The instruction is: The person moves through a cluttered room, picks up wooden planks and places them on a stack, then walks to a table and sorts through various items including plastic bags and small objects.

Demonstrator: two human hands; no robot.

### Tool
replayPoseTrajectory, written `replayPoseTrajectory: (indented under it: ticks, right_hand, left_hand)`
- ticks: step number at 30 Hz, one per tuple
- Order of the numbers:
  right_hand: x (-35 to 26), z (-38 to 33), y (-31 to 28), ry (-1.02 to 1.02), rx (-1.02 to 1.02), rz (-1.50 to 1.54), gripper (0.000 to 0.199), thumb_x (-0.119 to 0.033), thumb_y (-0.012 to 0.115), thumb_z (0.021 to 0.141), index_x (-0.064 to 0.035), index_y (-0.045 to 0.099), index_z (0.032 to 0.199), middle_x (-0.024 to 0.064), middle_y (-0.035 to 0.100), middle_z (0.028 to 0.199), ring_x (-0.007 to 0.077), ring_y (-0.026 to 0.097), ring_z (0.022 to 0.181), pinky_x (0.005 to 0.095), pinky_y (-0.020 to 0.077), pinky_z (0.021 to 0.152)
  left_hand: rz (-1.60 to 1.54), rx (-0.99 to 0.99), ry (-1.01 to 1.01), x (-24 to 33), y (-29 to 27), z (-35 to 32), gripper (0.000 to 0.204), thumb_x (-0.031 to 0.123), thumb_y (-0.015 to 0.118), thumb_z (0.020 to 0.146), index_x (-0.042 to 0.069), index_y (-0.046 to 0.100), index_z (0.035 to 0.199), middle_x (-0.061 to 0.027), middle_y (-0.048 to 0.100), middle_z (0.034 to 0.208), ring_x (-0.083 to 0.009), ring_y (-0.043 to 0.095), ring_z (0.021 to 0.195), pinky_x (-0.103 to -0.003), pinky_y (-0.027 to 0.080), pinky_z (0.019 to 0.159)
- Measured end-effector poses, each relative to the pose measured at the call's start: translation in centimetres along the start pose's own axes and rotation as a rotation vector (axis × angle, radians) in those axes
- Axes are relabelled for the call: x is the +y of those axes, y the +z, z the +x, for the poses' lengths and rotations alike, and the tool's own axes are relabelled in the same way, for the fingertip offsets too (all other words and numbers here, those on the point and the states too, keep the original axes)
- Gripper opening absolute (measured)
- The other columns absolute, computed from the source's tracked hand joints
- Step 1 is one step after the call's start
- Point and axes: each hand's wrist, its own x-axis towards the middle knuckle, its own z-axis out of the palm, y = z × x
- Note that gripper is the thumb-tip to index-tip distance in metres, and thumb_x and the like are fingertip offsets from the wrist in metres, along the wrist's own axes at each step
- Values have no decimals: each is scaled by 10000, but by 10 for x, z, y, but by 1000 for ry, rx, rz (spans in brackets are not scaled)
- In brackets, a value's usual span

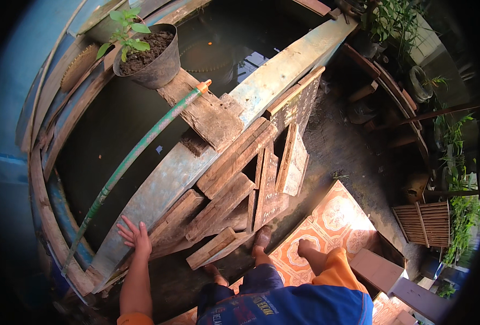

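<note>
My left hand [135, 236] rests with fingers spread on the pale blue-grey rim [167, 181] of a pond wall, near its left end. Nothing is held in it. My right hand [307, 248] hangs low on the right, above orange patterned floor tiles [337, 216]; it is foreshortened and its fingers are hidden. Inside the wall lies dark pond water [112, 130]. A green hose [137, 150] with an orange tip arches over the water and ends on a weathered board [207, 115] laid on the rim. Farther back, a grey plant pot [156, 62] holds soil and a leafy seedling.
Rough wooden planks [224, 206] lean against the wall's outer side, close to my feet. A light wooden panel [294, 162] stands beyond them. A slatted wooden rack [423, 223] and green plants [459, 222] are at the right. A pinkish-brown block [377, 272] sits beside the tiles.
</note>
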Motion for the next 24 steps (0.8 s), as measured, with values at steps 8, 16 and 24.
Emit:
replayPoseTrajectory:
  ticks: [8,16,24]
  right_hand:
    - [13,-96,147,-197,-227,155,483,-448,546,892,-45,686,1120,161,673,1129,298,658,1021,411,519,871]
    - [-99,-210,29,-405,189,968,623,-472,569,927,-22,493,1350,122,615,1190,217,580,1013,392,465,872]
    - [-365,-416,33,-936,-749,1611,950,-796,368,833,-40,419,1406,188,494,1359,338,474,1251,480,381,1032]
  left_hand:
    - [3,-97,9,5,-19,-8,783,531,407,962,304,-75,1535,-129,-225,1581,-366,-214,1445,-645,-61,1099]
    - [-556,-399,400,-71,-57,-30,808,668,327,937,266,-25,1543,-198,-176,1577,-395,-156,1453,-590,-34,1135]
    - [-1080,-618,91,-436,-22,-129,614,411,454,1008,33,329,1475,-135,349,1523,-230,305,1413,-321,239,1137]
